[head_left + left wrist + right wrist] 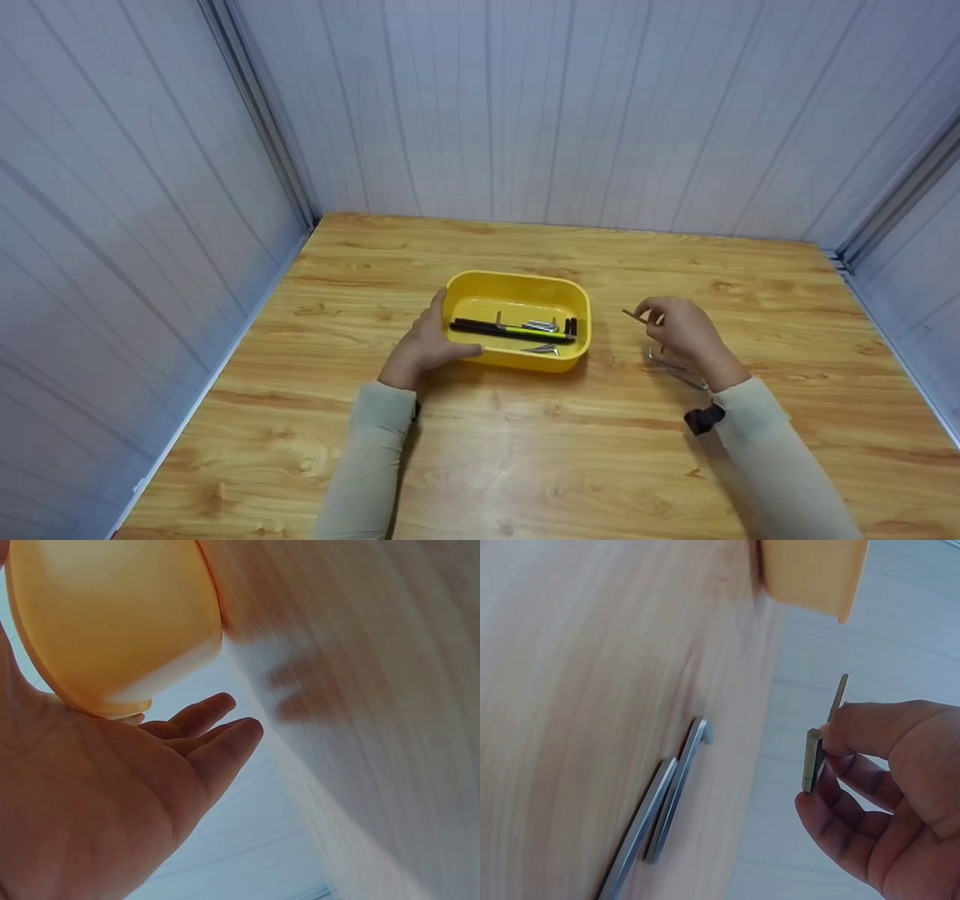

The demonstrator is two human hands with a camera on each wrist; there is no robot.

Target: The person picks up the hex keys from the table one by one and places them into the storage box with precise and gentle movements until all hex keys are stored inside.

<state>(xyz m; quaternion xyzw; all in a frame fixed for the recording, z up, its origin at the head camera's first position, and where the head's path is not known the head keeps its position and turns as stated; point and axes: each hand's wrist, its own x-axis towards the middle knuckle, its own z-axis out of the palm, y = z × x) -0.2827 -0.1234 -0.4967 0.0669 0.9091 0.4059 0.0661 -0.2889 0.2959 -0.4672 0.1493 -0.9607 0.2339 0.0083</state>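
Observation:
My right hand (pixel 679 330) pinches a small L-shaped hex key (pixel 811 761) between thumb and fingers, raised over the table to the right of the yellow plastic bin (pixel 525 363). Below that hand lie two larger silver hex keys (pixel 681 791), side by side on the wood. My left hand (pixel 429 341) is spread against the bin's left end, its thumb along the near rim and index finger up the left side. From the left wrist, the lower fingers (pixel 232 742) extend past the bin's wall, straight and apart from it.
Inside the bin are long dark rods (pixel 480 328), one with a yellow-green stripe, and several small silver hex keys (pixel 541 325). The wood-grain table (pixel 480 450) meets pale panel walls (pixel 525 112) at the back and both sides.

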